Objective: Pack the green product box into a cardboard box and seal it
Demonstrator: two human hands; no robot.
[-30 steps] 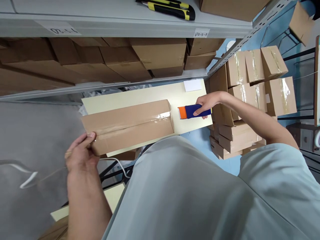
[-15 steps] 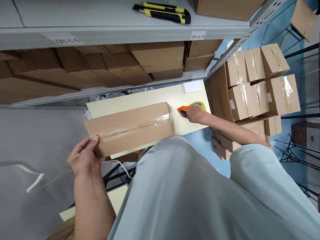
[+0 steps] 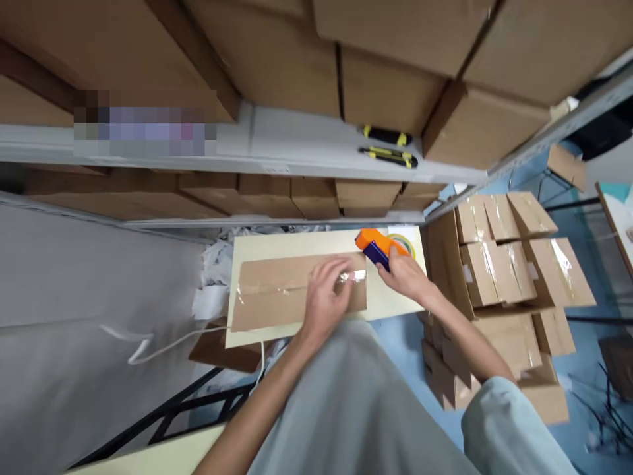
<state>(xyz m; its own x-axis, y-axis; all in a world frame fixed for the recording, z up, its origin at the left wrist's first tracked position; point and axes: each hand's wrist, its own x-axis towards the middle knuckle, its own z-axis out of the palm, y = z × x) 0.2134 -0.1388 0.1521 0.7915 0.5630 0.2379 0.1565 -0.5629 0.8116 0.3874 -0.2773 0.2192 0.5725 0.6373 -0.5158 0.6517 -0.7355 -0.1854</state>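
Observation:
A long brown cardboard box (image 3: 277,290), taped along its top seam, lies on a small cream table (image 3: 390,303). My left hand (image 3: 326,297) rests on the right part of the box, fingers spread over the shiny tape near its end. My right hand (image 3: 408,274) is closed round the blue handle of an orange-and-blue tape dispenser (image 3: 378,245), held just past the box's right end, above the table's far right corner.
Grey metal shelving (image 3: 297,152) packed with cardboard boxes stands behind the table; two yellow-and-black utility knives (image 3: 388,155) lie on a shelf. Stacked taped cartons (image 3: 504,264) stand to the right on the blue floor. Crumpled white paper (image 3: 215,264) and a white cord (image 3: 163,343) lie at left.
My left hand left the box's left end and now lies on its right part. My right hand lifted the tape dispenser toward the box's right end. The view tilted up.

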